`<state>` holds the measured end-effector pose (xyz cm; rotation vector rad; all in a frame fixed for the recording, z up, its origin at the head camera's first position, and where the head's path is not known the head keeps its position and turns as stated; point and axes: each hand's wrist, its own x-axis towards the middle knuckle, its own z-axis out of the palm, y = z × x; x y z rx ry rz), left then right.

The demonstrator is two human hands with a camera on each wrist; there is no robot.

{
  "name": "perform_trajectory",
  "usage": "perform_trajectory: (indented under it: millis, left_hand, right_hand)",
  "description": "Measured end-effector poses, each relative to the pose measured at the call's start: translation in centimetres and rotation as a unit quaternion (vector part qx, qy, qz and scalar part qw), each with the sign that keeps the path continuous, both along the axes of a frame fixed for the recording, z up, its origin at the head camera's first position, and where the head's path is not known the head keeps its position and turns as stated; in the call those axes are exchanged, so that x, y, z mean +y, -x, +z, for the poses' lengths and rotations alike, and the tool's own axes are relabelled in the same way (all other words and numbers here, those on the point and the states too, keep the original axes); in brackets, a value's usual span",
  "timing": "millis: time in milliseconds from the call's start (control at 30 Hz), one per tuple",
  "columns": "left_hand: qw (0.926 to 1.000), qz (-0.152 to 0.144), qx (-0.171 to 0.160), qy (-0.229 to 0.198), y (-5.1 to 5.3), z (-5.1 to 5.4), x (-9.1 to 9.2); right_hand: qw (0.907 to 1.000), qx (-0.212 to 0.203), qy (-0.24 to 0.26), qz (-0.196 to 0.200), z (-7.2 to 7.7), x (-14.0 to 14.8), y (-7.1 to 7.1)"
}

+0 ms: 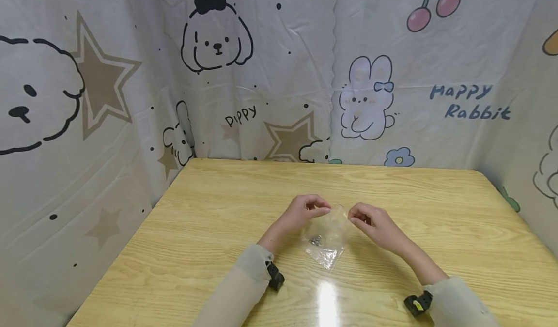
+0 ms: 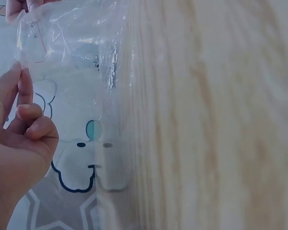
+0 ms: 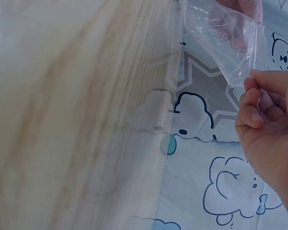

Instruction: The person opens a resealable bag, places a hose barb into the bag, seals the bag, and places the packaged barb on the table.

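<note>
Between the two hands hangs a clear plastic bag (image 1: 330, 229) with small dark metallic pieces (image 1: 316, 240) near its bottom; their exact kind is too small to tell. My left hand (image 1: 305, 210) pinches the bag's upper left edge between thumb and forefinger. On the other side, my right hand (image 1: 376, 224) pinches the upper right edge. In the left wrist view the bag (image 2: 72, 38) is stretched from the left fingertips, its film creased and shiny. The right wrist view shows the bag's corner (image 3: 237, 72) held at the right thumb and fingertip.
A light wood-grain table (image 1: 209, 249) lies under both hands. Behind it and at the sides hangs a pale curtain (image 1: 270, 36) printed with cartoon animals and stars. Each wrist wears a small black camera, one on the left (image 1: 274, 276) and one on the right (image 1: 417, 303).
</note>
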<state>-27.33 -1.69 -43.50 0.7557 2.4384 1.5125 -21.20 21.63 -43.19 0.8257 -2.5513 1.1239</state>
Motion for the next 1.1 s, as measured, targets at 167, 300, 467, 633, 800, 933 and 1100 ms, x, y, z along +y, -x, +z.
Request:
perform_trajectory:
  millis: [167, 300, 467, 633, 800, 933, 1100]
  left_hand:
    - [0.9999, -0.008, 0.004, 0.005, -0.10, 0.11, -0.03]
    - [0.9997, -0.023, -0.013, -0.003, -0.07, -0.01, -0.07]
    - [0.9991, -0.036, -0.020, -0.009, -0.04, -0.08, -0.10]
    - [0.9993, -0.038, -0.001, 0.005, -0.05, -0.08, -0.06]
    - [0.9996, -0.024, 0.012, -0.003, -0.15, -0.10, -0.07]
    - [0.9992, 0.008, 0.026, -0.029, -0.26, -0.20, -0.12]
    - [0.9958, 0.053, 0.043, -0.061, -0.80, 0.01, -0.31]
  right_hand:
    - [1.0000, 0.000, 0.000, 0.005, 0.07, -0.04, -0.02]
    - [1.0000, -0.001, -0.001, 0.003, 0.11, -0.05, -0.04]
    - [1.0000, -0.002, 0.001, 0.005, 0.13, -0.07, -0.03]
    - [1.0000, 0.000, 0.005, 0.007, 0.18, -0.13, -0.07]
    - [1.0000, 0.001, 0.007, -0.004, 0.28, -0.12, -0.17]
    - [0.9999, -0.007, 0.010, -0.012, 0.33, 0.10, -0.35]
    - [0.9994, -0.029, 0.015, -0.015, 0.54, 0.56, -0.60]
